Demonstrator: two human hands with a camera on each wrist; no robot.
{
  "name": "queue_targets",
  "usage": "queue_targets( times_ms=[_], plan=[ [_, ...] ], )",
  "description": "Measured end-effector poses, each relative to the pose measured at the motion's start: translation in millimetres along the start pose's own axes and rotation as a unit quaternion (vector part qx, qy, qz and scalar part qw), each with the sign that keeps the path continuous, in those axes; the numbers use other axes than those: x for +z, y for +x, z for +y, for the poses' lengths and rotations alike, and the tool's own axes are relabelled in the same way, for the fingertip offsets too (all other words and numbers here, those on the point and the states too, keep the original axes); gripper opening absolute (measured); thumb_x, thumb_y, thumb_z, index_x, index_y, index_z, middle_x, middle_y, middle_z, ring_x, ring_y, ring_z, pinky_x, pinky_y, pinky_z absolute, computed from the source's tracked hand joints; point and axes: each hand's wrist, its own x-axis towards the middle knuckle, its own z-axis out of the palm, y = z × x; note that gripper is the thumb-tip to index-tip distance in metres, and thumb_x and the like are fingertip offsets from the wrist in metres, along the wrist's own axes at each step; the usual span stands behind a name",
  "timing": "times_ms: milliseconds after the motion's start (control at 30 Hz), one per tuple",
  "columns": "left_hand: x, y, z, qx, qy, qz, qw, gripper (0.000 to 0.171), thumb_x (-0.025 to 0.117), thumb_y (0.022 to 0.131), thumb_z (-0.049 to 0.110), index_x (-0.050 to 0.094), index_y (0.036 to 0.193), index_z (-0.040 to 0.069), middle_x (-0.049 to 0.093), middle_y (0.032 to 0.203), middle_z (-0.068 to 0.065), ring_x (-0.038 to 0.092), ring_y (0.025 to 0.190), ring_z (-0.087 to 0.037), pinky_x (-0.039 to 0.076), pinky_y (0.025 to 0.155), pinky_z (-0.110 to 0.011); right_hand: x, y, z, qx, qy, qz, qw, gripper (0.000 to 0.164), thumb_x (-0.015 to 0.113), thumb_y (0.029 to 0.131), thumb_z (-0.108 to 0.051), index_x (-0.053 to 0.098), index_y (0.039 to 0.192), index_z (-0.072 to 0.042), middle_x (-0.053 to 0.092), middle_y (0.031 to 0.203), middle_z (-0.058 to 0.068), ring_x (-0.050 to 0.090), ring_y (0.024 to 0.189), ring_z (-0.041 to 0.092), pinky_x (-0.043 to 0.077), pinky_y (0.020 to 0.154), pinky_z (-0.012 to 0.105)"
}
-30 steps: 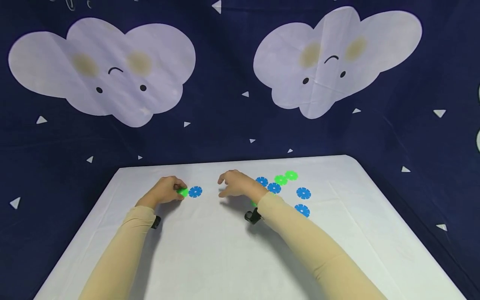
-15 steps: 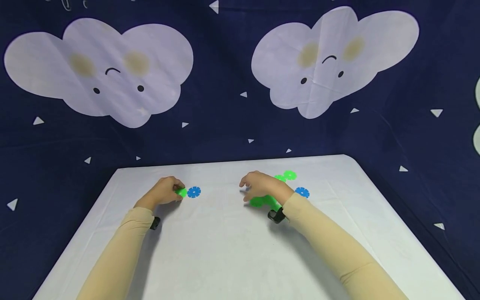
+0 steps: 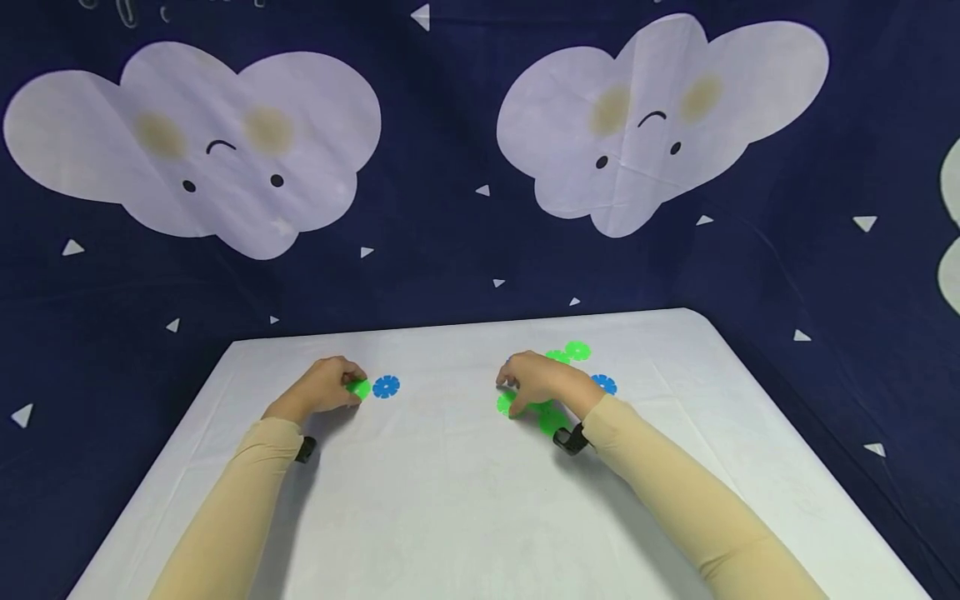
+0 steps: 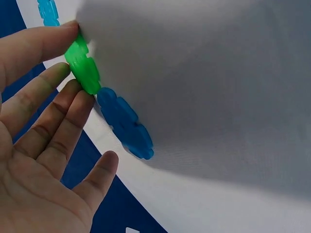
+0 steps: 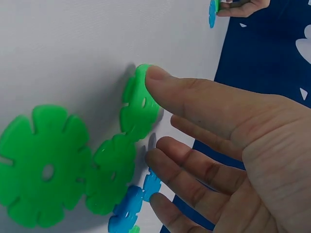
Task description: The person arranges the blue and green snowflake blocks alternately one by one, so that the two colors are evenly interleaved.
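Note:
My left hand (image 3: 324,386) pinches a green notched plastic disc (image 4: 85,70) between thumb and index finger at the table's left. Directly beside it lies a blue notched disc (image 3: 386,387). In the left wrist view a blue disc (image 4: 125,124) touches the green one's edge, and another blue disc (image 4: 48,12) shows past the thumb. On the right, my right hand (image 3: 538,377) reaches over a group of discs. Its thumb tip overlaps the rim of a green disc (image 5: 140,104), while the other fingers curve loosely behind with a gap from it.
Two more green discs (image 5: 43,167) (image 5: 112,174) lie beside that one, with blue discs (image 5: 126,211) behind. Further back are a green disc (image 3: 577,351) and a blue disc (image 3: 603,384), partly covered by the hand. The white table (image 3: 450,500) ends at a dark blue cloud-print backdrop (image 3: 427,283).
My right hand has moved right from the table's middle and lowered to the green disc. The left hand keeps its pinch on its green disc in the same place.

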Motion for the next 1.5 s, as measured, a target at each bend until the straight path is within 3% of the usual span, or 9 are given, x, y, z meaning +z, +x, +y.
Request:
queue_targets(
  times_ms=[267, 667, 900, 1167, 1500],
  plan=[
    [5.2, 5.3, 5.0, 0.041, 0.000, 0.015, 0.9991, 0.048, 0.090, 0.087, 0.021, 0.076, 0.126, -0.001, 0.073, 0.113, -0.014, 0.068, 0.107, -0.030, 0.056, 0.103, -0.054, 7, -5, 6, -0.013, -0.002, 0.016, 1.000, 0.048, 0.096, 0.080, -0.017, 0.079, 0.123, -0.007, 0.077, 0.109, 0.004, 0.062, 0.095, 0.017, 0.058, 0.091, 0.036],
    [13.2, 15.9, 18.7, 0.079, -0.004, 0.024, 0.9965, 0.048, 0.091, 0.087, 0.024, 0.077, 0.125, 0.000, 0.071, 0.119, -0.016, 0.068, 0.112, -0.033, 0.056, 0.105, -0.055, 13, -4, 6, -0.016, -0.012, 0.045, 0.999, 0.043, 0.097, 0.080, -0.017, 0.082, 0.119, -0.007, 0.077, 0.101, 0.000, 0.060, 0.088, 0.016, 0.057, 0.085, 0.034],
    [15.4, 16.6, 20.0, 0.085, -0.003, 0.029, 0.9960, 0.043, 0.091, 0.086, 0.022, 0.079, 0.121, 0.001, 0.072, 0.119, -0.017, 0.068, 0.112, -0.035, 0.056, 0.105, -0.055, 14, -5, 6, -0.001, -0.011, 0.048, 0.999, 0.040, 0.098, 0.079, -0.018, 0.083, 0.115, -0.010, 0.077, 0.101, -0.001, 0.061, 0.090, 0.016, 0.058, 0.086, 0.036],
    [15.5, 17.0, 18.6, 0.063, -0.019, 0.023, 0.9976, 0.043, 0.091, 0.086, 0.024, 0.079, 0.122, 0.003, 0.071, 0.121, -0.016, 0.067, 0.114, -0.033, 0.056, 0.106, -0.054, 15, -4, 5, 0.002, -0.014, 0.050, 0.999, 0.038, 0.098, 0.079, -0.017, 0.082, 0.113, -0.010, 0.077, 0.104, 0.001, 0.063, 0.091, 0.016, 0.059, 0.089, 0.037],
    [14.7, 14.1, 19.1, 0.061, -0.030, 0.020, 0.9975, 0.046, 0.092, 0.085, 0.023, 0.078, 0.124, 0.002, 0.071, 0.120, -0.016, 0.067, 0.111, -0.031, 0.056, 0.104, -0.053, 15, -9, 4, 0.000, -0.016, 0.056, 0.998, 0.040, 0.097, 0.080, -0.016, 0.081, 0.115, -0.007, 0.077, 0.108, 0.004, 0.066, 0.095, 0.018, 0.060, 0.092, 0.039]
  ],
)
